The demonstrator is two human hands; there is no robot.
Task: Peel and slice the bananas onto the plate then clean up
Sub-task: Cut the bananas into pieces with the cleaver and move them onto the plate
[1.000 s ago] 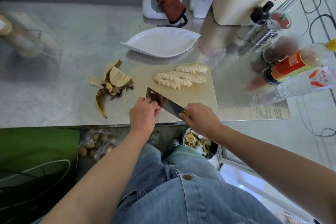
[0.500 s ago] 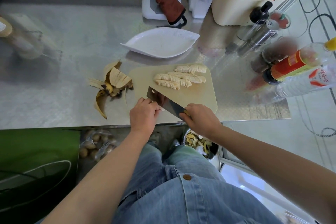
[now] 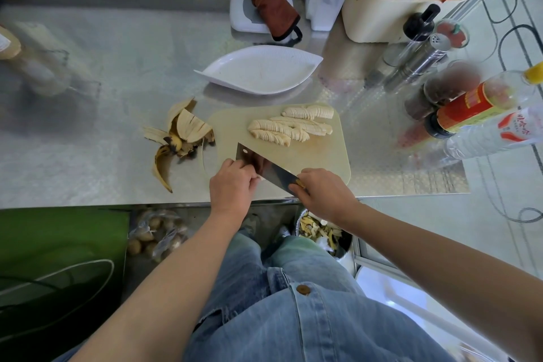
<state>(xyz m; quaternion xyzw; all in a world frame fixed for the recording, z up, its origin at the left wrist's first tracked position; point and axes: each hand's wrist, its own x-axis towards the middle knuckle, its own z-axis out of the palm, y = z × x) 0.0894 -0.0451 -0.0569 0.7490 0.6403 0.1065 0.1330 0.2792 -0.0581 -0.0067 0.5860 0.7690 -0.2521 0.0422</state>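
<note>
Hardly anything had shifted over the last second: both hands and the cleaver (image 3: 273, 169) sat where they had been, the blade tip perhaps a touch lower over the near edge of the cutting board (image 3: 323, 153). The right hand (image 3: 324, 195) had its grip clenched round the cleaver's handle. The left hand (image 3: 232, 184) was curled up against the flat of the blade, and I could not tell what, if anything, its grip held behind the steel. Three rows of banana slices (image 3: 289, 128) lay on the far half of the board, fanned but keeping their banana shape. The white leaf-shaped plate (image 3: 258, 72) stood just beyond the board on the steel table (image 3: 117, 67), apart from the slices. The banana peels (image 3: 179, 138) lay splayed at the board's left edge. Below the table edge, between the person's knees and the right arm, a round bin (image 3: 348, 244) held yellowish peel scraps (image 3: 318, 232). A cream tub (image 3: 373, 20) at the back right was stuffed with lidded boxes and bright packets, and a clear bag (image 3: 155, 233) on the floor held small brown lumps.
</note>
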